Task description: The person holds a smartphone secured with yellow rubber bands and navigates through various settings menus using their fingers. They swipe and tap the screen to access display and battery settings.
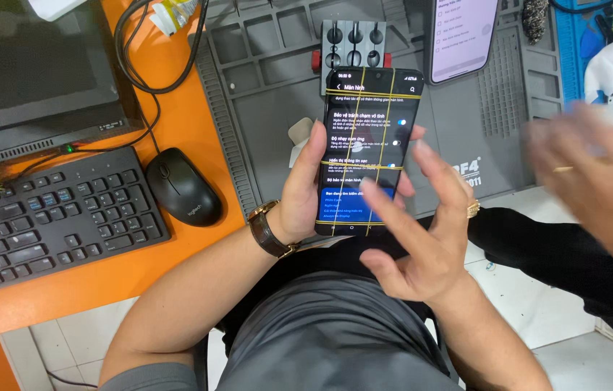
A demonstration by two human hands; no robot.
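- A black smartphone is held upright in the left hand, above the lap and in front of the grey work mat, clear of the surface.
- The left hand is wrapped around the phone's left edge and back; the thumb is laid along the left side of the lit screen, and fingertips are seen curling round the right edge.
- Thin yellow rubber bands are stretched over the phone, some crossing it sideways and some running lengthwise.
- The phone's screen is lit, with a dark settings menu and a blue panel near the bottom.
- The right hand is held just below and to the right of the phone, fingers loosely spread and nothing gripped; the forefinger tip is placed at the lower part of the screen, on or just above the glass, which cannot be told for sure.
- A brown-strapped wristwatch is worn on the left wrist, and a gold ring on the right hand.
- A blurred hand of another person is seen at the right, well apart from the phone.
- A second phone with a bright screen is lying on the mat beyond the held phone, next to a small rack of black bits.
- On the orange surface to the left, a black mouse, a black keyboard and a dark monitor are set.
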